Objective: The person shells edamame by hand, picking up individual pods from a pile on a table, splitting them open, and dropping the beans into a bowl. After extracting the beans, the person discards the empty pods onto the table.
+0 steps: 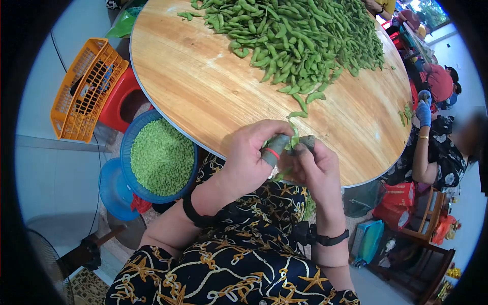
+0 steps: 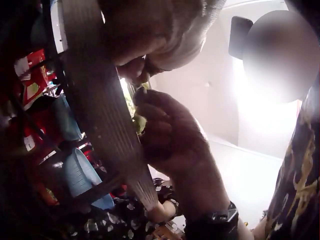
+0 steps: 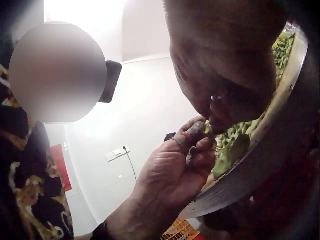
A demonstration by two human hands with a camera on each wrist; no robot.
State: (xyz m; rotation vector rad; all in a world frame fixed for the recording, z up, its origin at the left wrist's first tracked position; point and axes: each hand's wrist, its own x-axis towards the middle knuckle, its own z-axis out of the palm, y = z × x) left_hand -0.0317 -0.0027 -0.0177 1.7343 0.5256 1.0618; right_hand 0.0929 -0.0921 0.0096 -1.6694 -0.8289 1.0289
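Over the near table edge, my two hands meet at a green soybean pod (image 1: 294,136). My left hand (image 1: 244,160) pinches it, its thumb in a grey-green cover tied with a red band. The right hand (image 1: 325,170), also with a covered thumb, pinches the pod from the other side. Another green pod (image 1: 282,174) shows below, between the hands. In the right wrist view, a pod (image 3: 232,155) hangs beneath the right hand (image 3: 220,65), facing the left hand (image 3: 167,167). A large heap of soybean pods (image 1: 300,40) lies beyond on the table.
The round wooden table (image 1: 178,66) has a metal rim. At its left stands a blue basket (image 1: 127,134) of shelled green beans (image 1: 162,157), near a blue basin (image 1: 109,185), a red stool (image 1: 114,109) and an orange crate (image 1: 63,112). Another person (image 1: 442,147) sits at right.
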